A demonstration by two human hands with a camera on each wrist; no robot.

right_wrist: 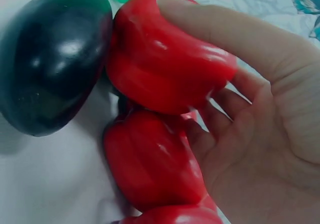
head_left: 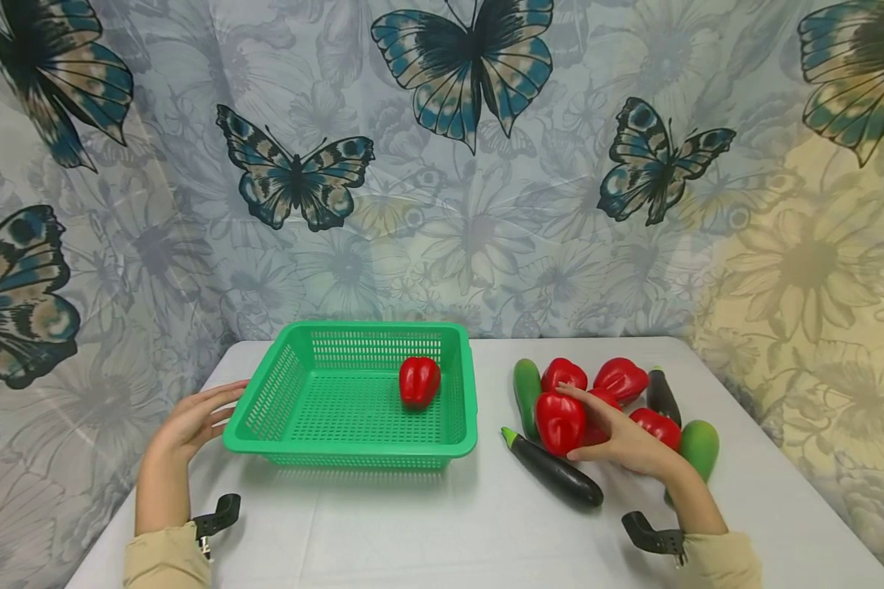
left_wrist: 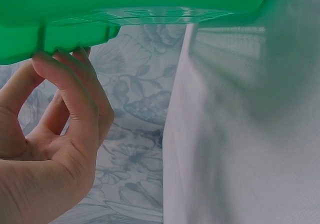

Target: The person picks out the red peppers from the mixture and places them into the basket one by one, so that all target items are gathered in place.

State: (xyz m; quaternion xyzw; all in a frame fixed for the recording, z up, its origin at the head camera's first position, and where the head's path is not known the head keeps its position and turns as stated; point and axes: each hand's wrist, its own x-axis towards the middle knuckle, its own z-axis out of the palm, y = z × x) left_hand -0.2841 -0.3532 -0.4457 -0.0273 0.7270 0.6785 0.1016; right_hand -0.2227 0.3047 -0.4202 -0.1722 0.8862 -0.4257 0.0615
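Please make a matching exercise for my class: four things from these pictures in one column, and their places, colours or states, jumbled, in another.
Column one
1. Left hand
2. Right hand
3. Lone pepper
4. Front eggplant

Column two
A. Inside the green basket
B. Dark, with a green stem end
C. At the basket's outer edge
D. Gripping a red pepper

Pairs: 1-C, 2-D, 3-A, 4-B

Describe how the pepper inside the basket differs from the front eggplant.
The pepper is red; the front eggplant is near-black with a green tip. The pepper is short and blocky; the eggplant is long and slender. The pepper sits inside the basket; the eggplant lies on the table. Both look smooth and glossy.
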